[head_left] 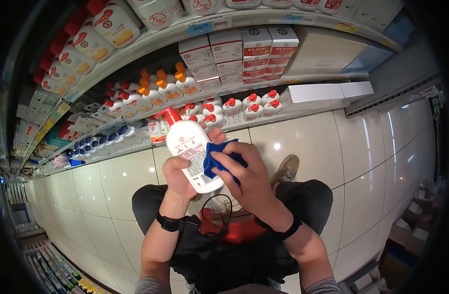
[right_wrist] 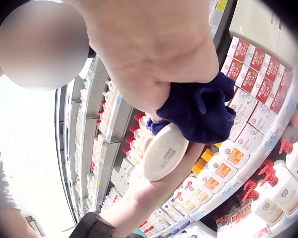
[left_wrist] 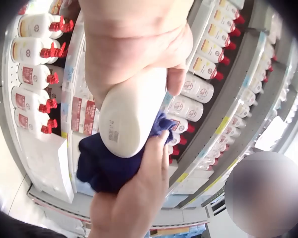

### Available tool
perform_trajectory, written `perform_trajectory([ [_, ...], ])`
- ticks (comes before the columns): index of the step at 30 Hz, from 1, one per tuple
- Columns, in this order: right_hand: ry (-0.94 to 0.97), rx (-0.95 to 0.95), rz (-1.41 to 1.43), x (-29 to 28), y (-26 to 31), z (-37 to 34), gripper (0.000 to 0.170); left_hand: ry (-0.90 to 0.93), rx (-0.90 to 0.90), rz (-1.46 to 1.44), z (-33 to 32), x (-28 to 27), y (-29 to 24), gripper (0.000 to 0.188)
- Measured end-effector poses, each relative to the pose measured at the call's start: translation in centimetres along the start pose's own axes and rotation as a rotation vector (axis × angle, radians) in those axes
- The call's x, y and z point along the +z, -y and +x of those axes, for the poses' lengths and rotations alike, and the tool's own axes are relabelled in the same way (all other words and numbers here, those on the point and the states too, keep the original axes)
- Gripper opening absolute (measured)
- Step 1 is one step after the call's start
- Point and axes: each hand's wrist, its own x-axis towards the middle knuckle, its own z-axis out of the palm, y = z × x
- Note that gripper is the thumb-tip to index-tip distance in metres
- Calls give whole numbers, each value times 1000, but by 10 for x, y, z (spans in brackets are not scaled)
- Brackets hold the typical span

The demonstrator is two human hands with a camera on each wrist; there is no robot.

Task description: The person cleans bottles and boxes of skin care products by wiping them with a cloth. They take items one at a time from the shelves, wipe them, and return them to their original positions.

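Observation:
A white pump bottle (head_left: 181, 142) with a red pump head leans up and to the left, its printed back label facing the head camera. My left hand (head_left: 179, 177) grips it around the body, thumb across the label side. Bunched in my right hand (head_left: 251, 181) is a dark blue cloth (head_left: 217, 159), pressed along the bottle's right side over part of the label. From the left wrist, the bottle's rounded base (left_wrist: 124, 126) shows with the cloth (left_wrist: 109, 166) behind it. The right wrist view shows the cloth (right_wrist: 201, 109) hanging from my right hand (right_wrist: 154, 54).
A shelf in front carries red-topped pump bottles (head_left: 254, 110), orange-capped bottles (head_left: 168, 85) and stacked boxes (head_left: 229, 54). Larger red-capped bottles (head_left: 114, 27) line the upper left. Tiled floor (head_left: 307, 137) lies below, with a shoe (head_left: 287, 169) and a red object (head_left: 234, 228) near the lap.

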Motion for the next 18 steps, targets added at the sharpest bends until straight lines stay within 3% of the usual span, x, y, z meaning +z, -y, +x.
perform_trajectory([
  [3,202,86,24,0,-2,-6,31,-20,100,103,3,-6,-19,95],
  [7,313,154,14,-2,-19,-21,29,-86,240,263,8,-7,-22,95],
  [9,208,314,3,-10,-24,-21,26,-124,243,347,7,1,-17,94],
  [11,116,318,-54,-24,-35,-17,25,-249,222,470,7,2,-6,92],
  [14,-48,337,-76,-40,-39,-3,22,-262,332,1243,15,-19,9,78],
  [15,-97,388,-13,-44,-38,1,22,-266,392,1359,21,-23,18,80],
  [16,-149,440,41,-50,-40,3,22,-252,388,1350,25,-27,26,80],
  [18,-145,358,-107,-51,-46,0,23,-277,270,1300,31,-28,43,80],
])
